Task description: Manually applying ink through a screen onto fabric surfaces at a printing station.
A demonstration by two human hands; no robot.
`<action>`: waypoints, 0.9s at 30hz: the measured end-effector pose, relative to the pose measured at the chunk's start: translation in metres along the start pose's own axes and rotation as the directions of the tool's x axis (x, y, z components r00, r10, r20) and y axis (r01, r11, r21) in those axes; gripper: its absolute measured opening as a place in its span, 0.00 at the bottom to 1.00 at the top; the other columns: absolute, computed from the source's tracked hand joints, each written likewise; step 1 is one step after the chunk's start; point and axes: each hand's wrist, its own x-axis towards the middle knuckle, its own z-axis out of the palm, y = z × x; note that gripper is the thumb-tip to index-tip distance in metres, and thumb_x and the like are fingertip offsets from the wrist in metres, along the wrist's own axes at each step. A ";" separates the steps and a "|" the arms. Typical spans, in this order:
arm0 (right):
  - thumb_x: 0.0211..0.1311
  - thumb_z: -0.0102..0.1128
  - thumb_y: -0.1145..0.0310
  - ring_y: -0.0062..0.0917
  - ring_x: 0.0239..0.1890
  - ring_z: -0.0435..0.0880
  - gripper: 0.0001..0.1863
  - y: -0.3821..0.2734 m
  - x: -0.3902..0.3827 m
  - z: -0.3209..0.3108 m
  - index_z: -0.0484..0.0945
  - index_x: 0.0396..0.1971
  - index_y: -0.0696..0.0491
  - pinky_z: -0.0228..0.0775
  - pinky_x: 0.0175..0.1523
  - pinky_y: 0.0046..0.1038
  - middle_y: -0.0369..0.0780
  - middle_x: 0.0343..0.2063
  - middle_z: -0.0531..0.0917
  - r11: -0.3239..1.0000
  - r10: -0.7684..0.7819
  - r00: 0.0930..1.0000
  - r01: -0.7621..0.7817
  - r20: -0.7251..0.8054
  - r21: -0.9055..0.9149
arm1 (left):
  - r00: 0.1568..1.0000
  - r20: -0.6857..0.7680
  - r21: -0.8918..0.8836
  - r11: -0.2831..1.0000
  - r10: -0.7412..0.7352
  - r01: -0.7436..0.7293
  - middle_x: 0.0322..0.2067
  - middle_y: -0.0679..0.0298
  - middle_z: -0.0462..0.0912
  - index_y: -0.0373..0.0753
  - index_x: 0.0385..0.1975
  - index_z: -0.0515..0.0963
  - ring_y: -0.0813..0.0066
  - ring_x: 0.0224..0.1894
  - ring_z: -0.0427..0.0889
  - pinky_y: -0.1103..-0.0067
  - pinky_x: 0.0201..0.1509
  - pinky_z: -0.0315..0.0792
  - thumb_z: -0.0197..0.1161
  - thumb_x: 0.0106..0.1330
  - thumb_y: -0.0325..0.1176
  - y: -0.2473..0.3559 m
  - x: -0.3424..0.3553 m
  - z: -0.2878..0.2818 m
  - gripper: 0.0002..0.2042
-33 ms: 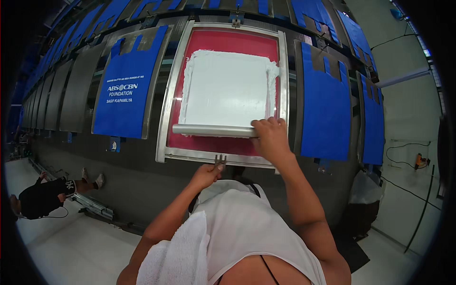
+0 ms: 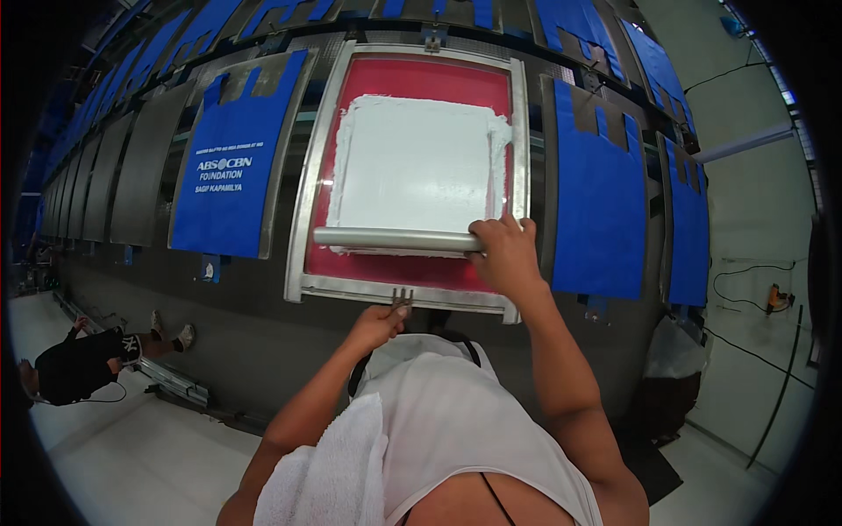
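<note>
A screen-printing frame (image 2: 298, 223) with silver metal edges and red mesh is in front of me. Thick white ink (image 2: 417, 167) covers much of the mesh. Across the ink's near side lies a long metal squeegee (image 2: 386, 238). My right hand (image 2: 507, 250) has its fingers closed over the squeegee's right end. Just below the middle of the frame's near edge, my left hand (image 2: 379, 327) is closed on a small pronged metal piece (image 2: 403, 298). What that piece joins to is hidden.
Blue bags lie flat on boards on both sides, a printed blue bag (image 2: 230, 162) at left and a plain blue bag (image 2: 601, 188) at right. Bare dark boards (image 2: 140, 175) continue leftward. A person (image 2: 83, 364) is at far left. A clear plastic bag (image 2: 675, 346) is at right.
The screen frame's near edge has shifted slightly toward me, and its left side slightly left. The squeegee has shifted a little with it. Both hands keep their holds.
</note>
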 end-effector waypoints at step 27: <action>0.40 0.70 0.74 0.21 0.35 0.80 0.18 0.257 -0.078 -0.072 0.81 0.36 0.58 0.72 0.43 0.27 0.38 0.30 0.83 0.437 0.440 0.888 -0.345 0.137 0.831 | 0.670 -0.591 0.161 0.880 0.449 -0.447 0.52 0.54 0.75 0.29 0.58 0.66 0.73 0.53 0.72 0.79 0.57 0.64 0.50 0.71 0.39 0.120 0.050 0.040 0.22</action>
